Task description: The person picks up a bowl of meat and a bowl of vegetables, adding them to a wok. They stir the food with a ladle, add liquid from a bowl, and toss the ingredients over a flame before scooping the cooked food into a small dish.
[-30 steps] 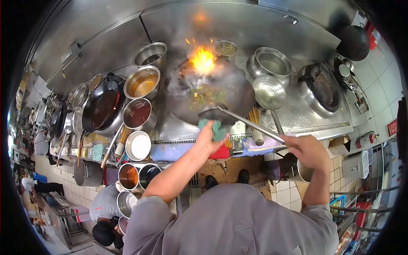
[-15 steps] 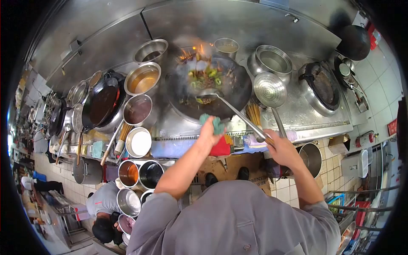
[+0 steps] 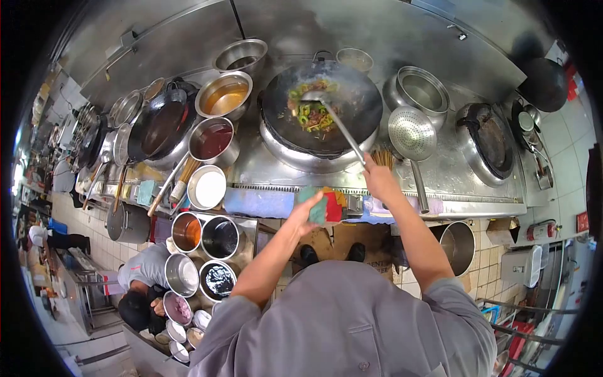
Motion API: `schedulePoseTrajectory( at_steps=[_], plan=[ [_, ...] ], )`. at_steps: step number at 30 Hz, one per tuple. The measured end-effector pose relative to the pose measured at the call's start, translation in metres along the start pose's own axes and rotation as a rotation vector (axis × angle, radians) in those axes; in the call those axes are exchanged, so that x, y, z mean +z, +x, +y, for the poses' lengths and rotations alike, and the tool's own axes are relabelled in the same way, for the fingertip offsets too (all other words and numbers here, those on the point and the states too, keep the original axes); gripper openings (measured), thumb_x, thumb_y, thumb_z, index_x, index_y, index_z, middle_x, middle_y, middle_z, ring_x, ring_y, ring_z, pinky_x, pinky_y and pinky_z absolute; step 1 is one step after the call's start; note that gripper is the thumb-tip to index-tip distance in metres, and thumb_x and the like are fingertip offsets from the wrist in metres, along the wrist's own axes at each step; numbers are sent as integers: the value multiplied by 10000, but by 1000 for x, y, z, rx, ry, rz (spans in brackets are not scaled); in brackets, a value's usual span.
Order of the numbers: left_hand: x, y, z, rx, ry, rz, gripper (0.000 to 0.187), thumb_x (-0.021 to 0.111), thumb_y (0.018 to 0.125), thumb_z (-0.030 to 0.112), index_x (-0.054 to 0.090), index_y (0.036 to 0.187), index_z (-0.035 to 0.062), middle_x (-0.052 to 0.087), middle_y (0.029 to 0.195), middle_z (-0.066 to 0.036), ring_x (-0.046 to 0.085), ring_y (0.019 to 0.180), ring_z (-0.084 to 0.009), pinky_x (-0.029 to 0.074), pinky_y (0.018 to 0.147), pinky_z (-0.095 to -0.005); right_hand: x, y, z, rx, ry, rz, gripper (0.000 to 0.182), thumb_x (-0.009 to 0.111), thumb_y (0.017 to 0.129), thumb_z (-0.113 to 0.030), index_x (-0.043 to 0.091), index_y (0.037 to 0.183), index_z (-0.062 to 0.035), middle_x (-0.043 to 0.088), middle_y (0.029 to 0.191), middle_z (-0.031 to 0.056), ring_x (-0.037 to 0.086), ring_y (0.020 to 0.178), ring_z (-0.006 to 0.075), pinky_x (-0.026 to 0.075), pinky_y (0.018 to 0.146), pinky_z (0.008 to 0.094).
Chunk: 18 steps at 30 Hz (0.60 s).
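My right hand [image 3: 380,181] is closed round the handle end of a long metal ladle [image 3: 343,130]. The ladle's bowl rests among sliced green peppers and browned meat pieces [image 3: 316,118] in a dark wok [image 3: 276,122], which sits on a round steel burner ring [image 3: 301,160]. Thin steam hangs over the food. Closer to my body, my left hand [image 3: 304,212] grips a folded green cloth [image 3: 313,202] at the counter's front edge, apart from the wok. A red and yellow cloth [image 3: 333,205] lies just right of that hand.
A perforated skimmer [image 3: 412,133] and bamboo brush [image 3: 382,159] lie right of the wok. Bowls of amber liquid [image 3: 224,99] and red liquid [image 3: 211,139] stand left. Another wok [image 3: 160,132] sits farther left. A co-worker [image 3: 147,270] bends by several pots at lower left.
The flames at the wok's far side are gone. My left hand has drawn the green cloth back from the near rim. My right hand has moved forward and left, pushing the ladle deeper into the wok.
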State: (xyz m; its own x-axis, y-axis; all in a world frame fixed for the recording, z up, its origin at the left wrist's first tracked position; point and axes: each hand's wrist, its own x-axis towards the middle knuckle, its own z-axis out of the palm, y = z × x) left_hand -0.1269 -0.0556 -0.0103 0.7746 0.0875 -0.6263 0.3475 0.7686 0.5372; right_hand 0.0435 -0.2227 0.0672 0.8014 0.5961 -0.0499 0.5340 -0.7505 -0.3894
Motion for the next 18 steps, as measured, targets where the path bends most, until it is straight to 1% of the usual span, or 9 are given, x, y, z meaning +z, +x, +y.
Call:
schedulePoseTrajectory(
  at_steps=[3,5,8,9,11,13,14,15,18],
  plan=[
    [-41,-30,-28,34,-88,76,330,619,786,367,561,976,104,577,808,-58,564,664,-189,500,598,-340,-45,-33,13,-114,-74,-108,522,530,833,-190,386,1333,-140,617,878,225,588,808,408,464,745,462],
    [-41,-39,-24,54,-134,110,308,601,779,343,561,976,110,577,819,-54,563,693,-191,494,629,-353,-100,-44,20,-57,-105,-251,472,511,850,-178,419,1313,-153,630,913,185,597,840,385,464,765,455],
    [-16,-39,4,16,-290,119,411,544,749,473,558,966,124,569,870,-60,541,804,-212,452,744,-416,-148,-36,34,-43,-107,-231,414,502,853,-173,476,1262,-117,635,918,166,602,847,375,467,766,456],
    [5,-29,23,-5,-289,132,458,528,741,530,557,960,129,565,886,-63,532,829,-220,437,775,-435,-139,-26,35,-40,-103,-227,414,502,853,-173,476,1262,-117,635,918,166,602,847,375,467,766,456],
    [34,2,53,-18,-254,108,488,525,734,562,556,954,127,563,901,-74,530,819,-232,448,771,-443,-93,1,38,-100,-15,25,499,546,830,-204,426,1307,-118,636,867,185,606,807,373,474,743,445],
    [53,39,79,-20,-185,77,504,548,721,572,554,947,121,560,894,-71,527,808,-237,464,759,-448,-41,25,16,5,-87,-26,464,541,834,-192,452,1277,-87,627,830,214,607,786,377,477,711,459],
    [57,51,86,-18,-171,66,504,548,721,572,554,947,121,560,894,-71,527,808,-237,464,759,-448,-16,24,6,-41,-32,-18,430,534,838,-187,472,1245,-66,618,803,233,604,772,385,469,689,483],
    [60,62,91,-45,-163,86,495,562,718,564,552,939,121,557,883,-71,527,806,-238,471,749,-448,-2,13,-3,-57,4,-24,419,445,881,-232,444,1285,-120,620,827,218,610,789,375,474,709,484],
    [60,71,97,-130,-161,53,403,617,729,479,542,902,122,539,857,-75,524,805,-244,483,777,-475,-21,-33,0,-76,41,-46,449,487,868,-246,421,1308,-183,622,791,205,610,752,376,471,693,487]
  ],
)
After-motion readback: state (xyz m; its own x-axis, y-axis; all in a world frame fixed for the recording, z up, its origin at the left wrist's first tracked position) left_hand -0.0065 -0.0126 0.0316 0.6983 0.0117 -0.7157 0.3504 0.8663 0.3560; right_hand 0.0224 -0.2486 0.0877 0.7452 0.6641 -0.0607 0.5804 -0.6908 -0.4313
